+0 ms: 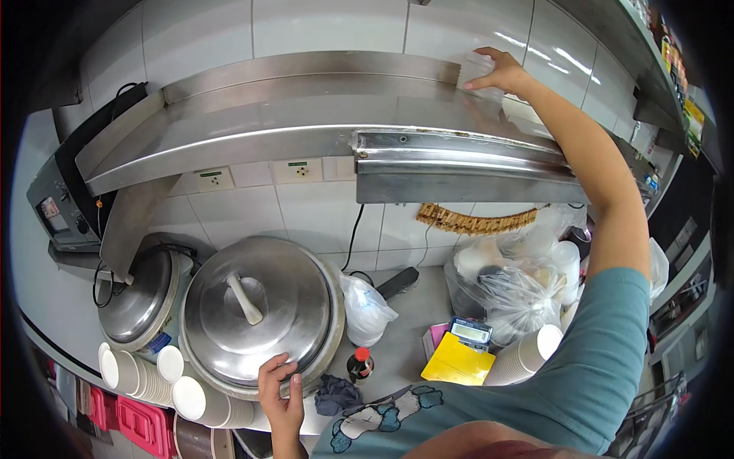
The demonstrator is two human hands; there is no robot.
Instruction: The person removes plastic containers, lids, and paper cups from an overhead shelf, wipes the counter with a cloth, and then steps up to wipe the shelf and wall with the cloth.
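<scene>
1. We see the translucent container (pixel 475 72) at the right part of the steel shelf (pixel 306 101), between the right hand's (pixel 501 73) thumb and fingers; we cannot tell whether they grip it or only touch it.
2. Our left hand (pixel 281 389), fingers loosely bent and holding nothing, is at the near rim of the metal lid (pixel 256 306).
3. The bottle's (pixel 360 367) label is too small to read.
4. The container's ridged edge faces left; its long axis is unclear to us.
</scene>
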